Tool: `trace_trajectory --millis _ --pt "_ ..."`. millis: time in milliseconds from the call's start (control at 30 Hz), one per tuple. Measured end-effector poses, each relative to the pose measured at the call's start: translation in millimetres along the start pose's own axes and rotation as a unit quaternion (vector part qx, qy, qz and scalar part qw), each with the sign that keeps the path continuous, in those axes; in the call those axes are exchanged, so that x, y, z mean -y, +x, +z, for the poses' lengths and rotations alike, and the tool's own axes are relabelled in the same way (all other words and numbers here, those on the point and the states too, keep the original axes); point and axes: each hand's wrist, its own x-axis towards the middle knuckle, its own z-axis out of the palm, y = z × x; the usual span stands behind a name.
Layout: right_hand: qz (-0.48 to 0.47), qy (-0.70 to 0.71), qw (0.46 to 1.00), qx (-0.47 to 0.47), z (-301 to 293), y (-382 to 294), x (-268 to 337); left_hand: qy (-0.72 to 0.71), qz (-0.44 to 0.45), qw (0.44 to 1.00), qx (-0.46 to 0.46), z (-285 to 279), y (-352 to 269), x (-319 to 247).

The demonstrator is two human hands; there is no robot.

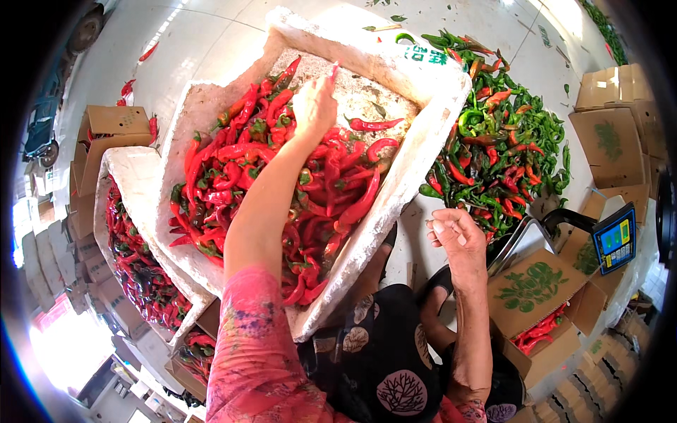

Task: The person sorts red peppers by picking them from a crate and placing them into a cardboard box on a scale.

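Observation:
My left hand reaches over the far part of a white foam box, above its bare floor and the edge of the red chili peppers heaped inside. A narrow pinkish-red tip sticks out beyond the fingers; whether it is a pepper or a fingertip is unclear. Outside the box's right wall is my right hand, raised with loosely curled fingers and no pepper visible in it. Beyond that hand, a pile of green and red peppers lies on the floor. One red pepper lies apart inside the box.
A second foam box of darker red peppers stands at the left. On the right are an open carton with red peppers and a scale's display. More cartons stand at the far right; my knees are beside the near box.

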Motion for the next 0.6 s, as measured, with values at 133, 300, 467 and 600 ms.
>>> trace_trajectory --millis 133,300,467,600 --pt "-0.007 0.006 1.000 0.019 9 4 -8 -0.064 0.170 0.976 0.121 -16 -41 -43" --pt "-0.014 0.021 0.999 0.043 20 3 -3 -0.030 0.197 0.971 0.130 10 -70 -78" --pt "0.009 0.008 1.000 0.027 20 2 6 -0.048 0.101 0.989 0.094 4 -62 -78" --pt "-0.036 0.041 0.998 0.035 19 -2 16 -0.359 -0.025 0.932 0.038 -107 -68 -100"
